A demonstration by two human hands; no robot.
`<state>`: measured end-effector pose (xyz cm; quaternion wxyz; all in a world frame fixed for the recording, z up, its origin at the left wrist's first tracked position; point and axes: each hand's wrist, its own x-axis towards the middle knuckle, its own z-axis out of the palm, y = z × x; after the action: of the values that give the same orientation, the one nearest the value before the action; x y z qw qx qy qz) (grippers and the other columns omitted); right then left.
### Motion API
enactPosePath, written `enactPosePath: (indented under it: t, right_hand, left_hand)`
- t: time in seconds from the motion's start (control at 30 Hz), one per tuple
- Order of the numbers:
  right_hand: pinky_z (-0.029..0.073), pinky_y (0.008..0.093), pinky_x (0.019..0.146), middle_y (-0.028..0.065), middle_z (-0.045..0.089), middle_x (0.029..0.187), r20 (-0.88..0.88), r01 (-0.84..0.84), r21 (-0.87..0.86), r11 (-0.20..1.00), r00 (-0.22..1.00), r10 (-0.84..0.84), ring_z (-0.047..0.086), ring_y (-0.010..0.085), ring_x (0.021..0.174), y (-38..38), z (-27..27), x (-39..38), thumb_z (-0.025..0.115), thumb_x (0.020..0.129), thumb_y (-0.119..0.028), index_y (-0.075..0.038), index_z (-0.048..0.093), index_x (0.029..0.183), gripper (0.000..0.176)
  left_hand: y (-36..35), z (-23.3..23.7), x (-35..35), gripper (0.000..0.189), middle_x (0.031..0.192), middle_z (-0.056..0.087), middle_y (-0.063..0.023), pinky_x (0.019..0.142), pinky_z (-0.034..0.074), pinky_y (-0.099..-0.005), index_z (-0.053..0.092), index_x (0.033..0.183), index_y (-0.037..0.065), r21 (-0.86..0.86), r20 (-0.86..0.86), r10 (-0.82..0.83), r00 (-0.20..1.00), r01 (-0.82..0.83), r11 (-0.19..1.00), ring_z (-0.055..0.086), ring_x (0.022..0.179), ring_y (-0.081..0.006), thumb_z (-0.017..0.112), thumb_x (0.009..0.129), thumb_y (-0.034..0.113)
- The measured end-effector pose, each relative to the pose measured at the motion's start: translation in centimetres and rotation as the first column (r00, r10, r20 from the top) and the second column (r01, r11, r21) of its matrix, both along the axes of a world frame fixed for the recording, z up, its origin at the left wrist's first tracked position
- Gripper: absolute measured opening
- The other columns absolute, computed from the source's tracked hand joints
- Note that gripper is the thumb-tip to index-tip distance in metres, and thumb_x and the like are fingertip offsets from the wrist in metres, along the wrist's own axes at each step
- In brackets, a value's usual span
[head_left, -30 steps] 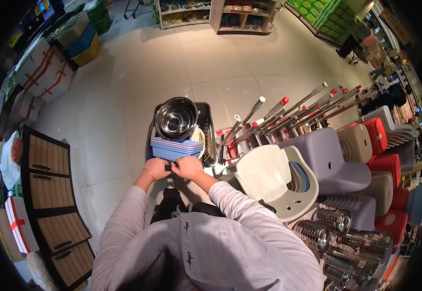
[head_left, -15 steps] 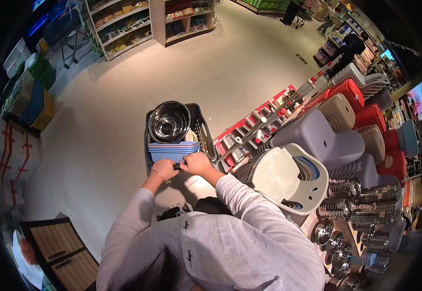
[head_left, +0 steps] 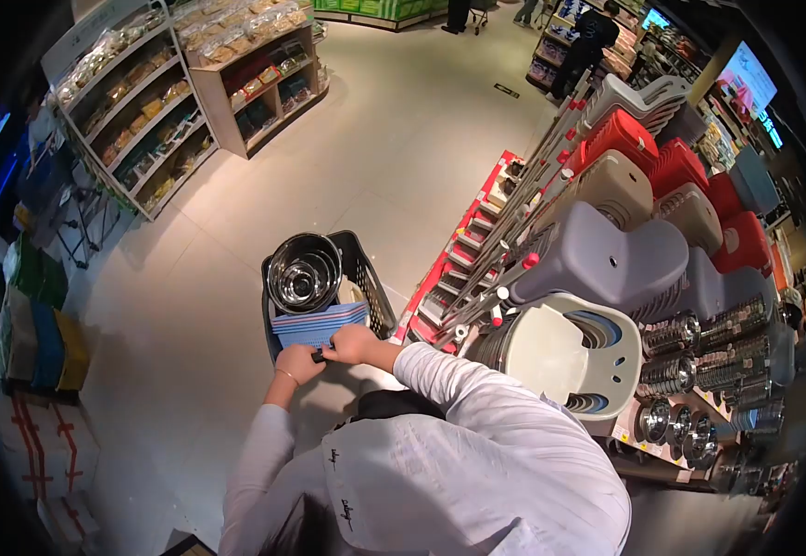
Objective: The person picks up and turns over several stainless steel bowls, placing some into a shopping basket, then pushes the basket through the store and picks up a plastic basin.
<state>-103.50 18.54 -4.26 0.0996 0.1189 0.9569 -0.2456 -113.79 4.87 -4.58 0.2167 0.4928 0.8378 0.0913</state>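
Observation:
Both hands are closed around the dark handle (head_left: 319,356) of a black shopping basket on the floor before me. My left hand (head_left: 298,364), with a thin band at its wrist, is on the handle's left part. My right hand (head_left: 353,344) holds the right part, close beside the left. Shiny metal bowls (head_left: 304,274), nested together, sit in the shopping basket (head_left: 377,295). Nearer to my hands is a stack of blue plastic containers (head_left: 318,325), with a pale item partly hidden beside it. The basket's near side is hidden by the hands and the stack.
Stacked stools (head_left: 598,255) and a cream plastic seat (head_left: 551,357) line the right, with metal pots and bowls (head_left: 667,422) beyond. Poles with red ends (head_left: 525,262) lean there. Shelves of packaged goods (head_left: 139,116) stand at upper left. A person in dark clothes (head_left: 588,46) is at far right.
The view has moved forward and turned, so the shelves at upper left look nearer and the cabinet at lower left has almost left view. Both hands keep their grip on the handle.

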Motion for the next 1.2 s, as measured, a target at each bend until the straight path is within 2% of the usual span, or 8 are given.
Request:
enactPosePath:
  t: [0.1, 0.37, 0.5, 0.8, 1.1, 1.2]
  right_hand:
    - [0.048, 0.0420, 0.061, 0.0180, 0.060, 0.064, -0.006, 0.028, -0.072, 0.997, 1.000, -0.028, 0.058, 0.0353, 0.062, 0.7, -0.2, -2.2, 0.038, 0.079, -0.049, -0.004, 0.065, 0.067, 0.054]
    - [0.048, 0.0423, 0.060, 0.0193, 0.059, 0.067, -0.009, 0.170, -0.110, 0.979, 0.985, -0.172, 0.059, 0.0348, 0.064, 3.8, -1.4, -7.8, 0.040, 0.077, -0.051, -0.002, 0.064, 0.067, 0.055]
    - [0.048, 0.0419, 0.060, 0.0188, 0.060, 0.066, -0.024, 0.245, -0.127, 0.961, 0.968, -0.250, 0.059, 0.0345, 0.063, 5.1, -1.1, -9.8, 0.041, 0.077, -0.050, -0.002, 0.064, 0.067, 0.054]
    - [0.049, 0.0409, 0.061, 0.0175, 0.061, 0.068, -0.013, 0.466, -0.124, 0.876, 0.882, -0.471, 0.060, 0.0337, 0.065, 6.6, 0.0, -15.1, 0.043, 0.078, -0.048, -0.004, 0.065, 0.069, 0.050]
    - [0.048, 0.0409, 0.061, 0.0181, 0.060, 0.068, 0.015, 0.652, -0.122, 0.748, 0.755, -0.655, 0.059, 0.0345, 0.066, 10.0, -0.6, -20.2, 0.043, 0.078, -0.051, -0.004, 0.064, 0.069, 0.053]
    - [0.047, 0.0415, 0.060, 0.0180, 0.059, 0.067, -0.068, 0.671, -0.153, 0.726, 0.725, -0.685, 0.058, 0.0344, 0.065, 11.6, -0.7, -21.2, 0.044, 0.078, -0.053, -0.003, 0.063, 0.070, 0.054]
  left_hand:
    - [0.9, -0.1, -2.6, 0.029, 0.071, 0.060, -0.0152, 0.065, 0.048, -0.0405, 0.066, 0.071, 0.010, -0.002, 0.007, -0.028, 1.000, 0.028, 1.000, 0.058, 0.068, -0.0332, 0.060, 0.063, 0.037]
    - [5.2, -1.6, -9.8, 0.027, 0.070, 0.060, -0.0161, 0.064, 0.047, -0.0413, 0.065, 0.070, 0.009, 0.028, 0.046, -0.090, 0.995, 0.089, 0.996, 0.058, 0.068, -0.0333, 0.061, 0.062, 0.035]
    - [7.8, -0.1, -12.3, 0.027, 0.070, 0.060, -0.0163, 0.065, 0.047, -0.0412, 0.065, 0.071, 0.009, -0.044, 0.044, -0.137, 0.990, 0.139, 0.989, 0.058, 0.070, -0.0332, 0.062, 0.062, 0.034]
    - [12.4, -0.2, -20.1, 0.019, 0.072, 0.061, -0.0141, 0.065, 0.048, -0.0400, 0.066, 0.071, 0.012, -0.030, 0.007, -0.413, 0.911, 0.413, 0.910, 0.059, 0.069, -0.0314, 0.062, 0.063, 0.029]
    - [19.4, 0.1, -26.3, 0.021, 0.071, 0.062, -0.0124, 0.065, 0.048, -0.0390, 0.065, 0.069, 0.011, -0.053, -0.029, -0.586, 0.809, 0.585, 0.810, 0.059, 0.069, -0.0303, 0.062, 0.063, 0.031]
    - [22.0, 0.1, -27.9, 0.023, 0.071, 0.062, -0.0124, 0.065, 0.048, -0.0390, 0.066, 0.070, 0.012, -0.040, -0.035, -0.640, 0.768, 0.639, 0.768, 0.059, 0.069, -0.0300, 0.063, 0.063, 0.033]
